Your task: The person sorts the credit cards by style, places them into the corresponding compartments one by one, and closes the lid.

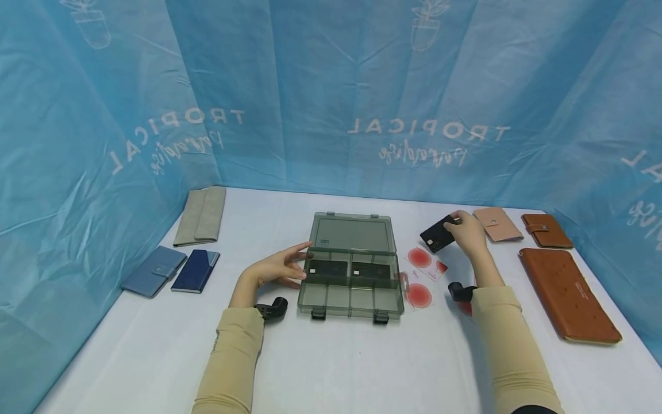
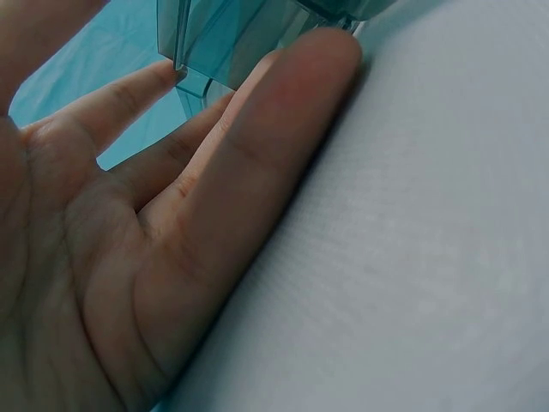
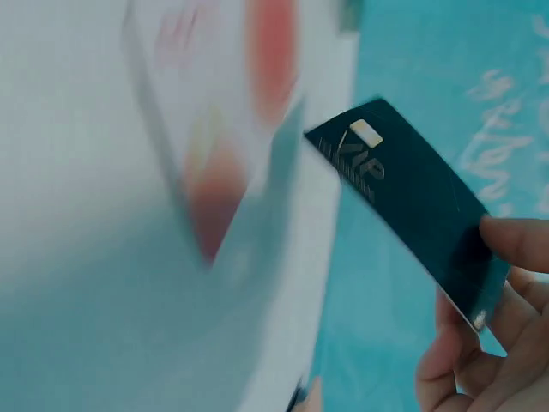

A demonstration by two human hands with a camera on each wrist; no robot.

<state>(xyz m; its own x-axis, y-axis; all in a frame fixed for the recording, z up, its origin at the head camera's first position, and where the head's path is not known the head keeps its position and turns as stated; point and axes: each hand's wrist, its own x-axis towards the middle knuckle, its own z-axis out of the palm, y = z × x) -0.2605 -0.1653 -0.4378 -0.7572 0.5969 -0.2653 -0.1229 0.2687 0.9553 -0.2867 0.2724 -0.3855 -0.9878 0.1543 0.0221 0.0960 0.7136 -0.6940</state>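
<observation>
At the centre of the head view sits a smoky clear organiser box (image 1: 351,287), its lid (image 1: 353,234) thrown back toward the blue backdrop so the divided tray is open from above; 2 dark cards (image 1: 328,268) already lie flat in its rear compartments, while the front row shows nothing I can make out. The left hand (image 1: 276,268) lies at the box's left wall with fingers straight and relaxed, tips against the plastic corner, as the left wrist view confirms; it grasps nothing and seems placed to keep the light box from sliding. The right hand (image 1: 468,232), right of centre and above the table, pinches a black card (image 1: 438,234) by 1 end between thumb and fingertips, the rest of the card sticking out free toward the box, a hold that would leave the far edge clear to go in first. In the right wrist view that card (image 3: 407,202) reads "VIP" in pale letters beside a small light chip. Below it, 3 white cards with red discs (image 1: 420,259) lie loose just right of the box; their small script is unreadable. Wallets line both sides: grey, blue and navy at left, pink, tan and a long tan wallet (image 1: 568,294) at right. The backdrop (image 1: 331,86) reads "TROPICAL" over cursive writing, probably "Paradise".
</observation>
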